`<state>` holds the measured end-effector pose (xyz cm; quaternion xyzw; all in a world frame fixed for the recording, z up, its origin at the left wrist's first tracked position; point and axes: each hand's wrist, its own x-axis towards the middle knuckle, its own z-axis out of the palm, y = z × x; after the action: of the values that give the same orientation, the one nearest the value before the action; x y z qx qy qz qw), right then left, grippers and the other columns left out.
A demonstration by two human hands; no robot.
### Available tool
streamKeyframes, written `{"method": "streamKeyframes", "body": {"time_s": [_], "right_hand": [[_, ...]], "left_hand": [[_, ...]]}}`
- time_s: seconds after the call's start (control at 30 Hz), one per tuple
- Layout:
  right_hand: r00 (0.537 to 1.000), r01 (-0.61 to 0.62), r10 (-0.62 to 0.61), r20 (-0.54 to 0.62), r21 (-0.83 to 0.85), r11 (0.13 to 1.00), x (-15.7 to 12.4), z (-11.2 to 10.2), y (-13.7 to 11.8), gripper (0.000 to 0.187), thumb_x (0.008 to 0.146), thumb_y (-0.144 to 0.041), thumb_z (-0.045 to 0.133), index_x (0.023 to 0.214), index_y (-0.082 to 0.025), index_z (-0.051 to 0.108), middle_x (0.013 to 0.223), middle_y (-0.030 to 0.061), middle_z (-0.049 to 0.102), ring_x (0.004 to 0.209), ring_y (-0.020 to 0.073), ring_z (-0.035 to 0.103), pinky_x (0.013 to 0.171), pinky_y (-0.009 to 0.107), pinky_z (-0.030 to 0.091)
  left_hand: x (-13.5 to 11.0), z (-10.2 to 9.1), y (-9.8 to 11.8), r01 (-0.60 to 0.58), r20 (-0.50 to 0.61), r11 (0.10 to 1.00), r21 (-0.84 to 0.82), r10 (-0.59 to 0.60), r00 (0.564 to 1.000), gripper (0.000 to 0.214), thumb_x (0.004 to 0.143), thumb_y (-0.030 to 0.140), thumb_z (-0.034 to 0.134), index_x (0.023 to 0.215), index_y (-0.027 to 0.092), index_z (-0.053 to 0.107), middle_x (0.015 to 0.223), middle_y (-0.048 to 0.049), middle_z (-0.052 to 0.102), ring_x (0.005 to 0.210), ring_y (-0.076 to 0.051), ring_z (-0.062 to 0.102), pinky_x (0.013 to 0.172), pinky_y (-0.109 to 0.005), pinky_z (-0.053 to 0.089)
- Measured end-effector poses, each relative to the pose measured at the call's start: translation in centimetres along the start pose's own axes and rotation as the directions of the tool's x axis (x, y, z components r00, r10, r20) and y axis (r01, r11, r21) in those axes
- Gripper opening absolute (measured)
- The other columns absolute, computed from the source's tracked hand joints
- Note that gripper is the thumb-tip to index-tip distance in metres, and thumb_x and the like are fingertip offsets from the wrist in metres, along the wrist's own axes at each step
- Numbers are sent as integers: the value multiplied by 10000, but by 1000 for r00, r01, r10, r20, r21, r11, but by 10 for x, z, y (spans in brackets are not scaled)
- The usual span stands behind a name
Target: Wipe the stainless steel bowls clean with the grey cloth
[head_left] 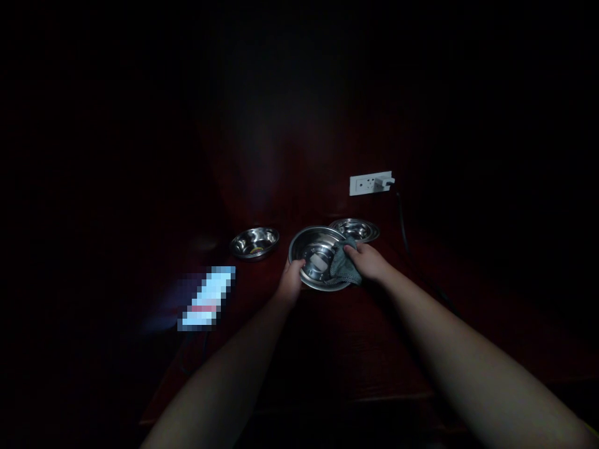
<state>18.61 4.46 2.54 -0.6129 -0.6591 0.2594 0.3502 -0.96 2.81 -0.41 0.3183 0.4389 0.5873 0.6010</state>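
Observation:
A shiny steel bowl (312, 240) with a pale patch on its inner bottom is held over the table, tilted towards me. My left hand (291, 280) grips its left rim, thumb inside and fingers hidden behind. At the right rim, my right hand (369, 260) is closed on a grey-green cloth (344, 265), which lies pressed against the bowl's inner side and hangs over the edge. Whether the right fingers also support the bowl from behind cannot be seen.
Another steel bowl (255, 243) stands at the left, and a steel dish (358, 229) sits behind the held bowl. A bright blurred-out screen (208, 299) is at the left. On the wall, a socket plate (365, 183) holds a plug with a dark cable (403, 224). The surroundings are very dark.

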Motion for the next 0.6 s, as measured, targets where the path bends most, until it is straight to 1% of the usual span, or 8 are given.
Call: {"method": "streamKeyframes", "body": {"time_s": [0.07,0.13,0.2,0.27,0.33,0.5,0.6], "right_hand": [[999,-23,16,51,136,990,1,0,2,304,877,-350,422,858,-143,644,847,87,696,726,173,636,691,264,465],[994,-51,23,109,264,963,1,0,5,293,871,-354,445,803,-146,641,795,74,698,666,162,632,658,263,474],[987,-86,29,158,366,927,2,0,8,274,866,-341,466,779,-145,637,761,69,699,627,159,630,640,272,483],[979,-122,34,201,443,888,3,1,11,250,865,-309,478,774,-141,639,750,68,701,612,155,629,641,281,492],[970,-149,35,241,473,868,3,1,13,247,866,-290,484,761,-136,646,740,67,703,601,149,625,641,280,494],[961,-178,69,269,406,896,3,1,17,276,864,-297,509,702,-125,653,689,65,699,555,135,604,604,260,481],[952,-197,70,297,421,886,2,-1,18,244,850,-282,533,709,-123,654,690,64,703,557,134,611,605,258,491]], "left_hand": [[-2,-3,4,44,19,999,13,-44,999,357,747,255,531,1088,155,562,803,-52,678,694,-200,655,637,-356,541],[-4,-5,8,81,86,997,9,-81,993,311,768,261,496,1036,125,578,801,-78,682,703,-208,658,631,-370,548],[-5,-7,11,119,149,993,6,-118,982,289,777,251,472,1003,112,585,808,-95,684,718,-212,660,634,-380,552],[-6,-8,14,136,174,991,13,-136,975,289,771,231,473,1013,115,579,813,-96,685,720,-214,661,628,-387,554],[-5,-9,15,138,182,990,31,-142,973,313,758,212,484,1047,124,566,816,-93,686,705,-215,661,610,-393,555],[-4,-13,17,161,224,983,87,-177,958,400,743,192,481,1137,140,527,799,-87,688,634,-210,652,561,-388,545],[-4,-15,16,184,244,975,124,-210,947,381,736,193,469,1102,124,550,735,-79,683,596,-199,640,535,-346,531]]}}
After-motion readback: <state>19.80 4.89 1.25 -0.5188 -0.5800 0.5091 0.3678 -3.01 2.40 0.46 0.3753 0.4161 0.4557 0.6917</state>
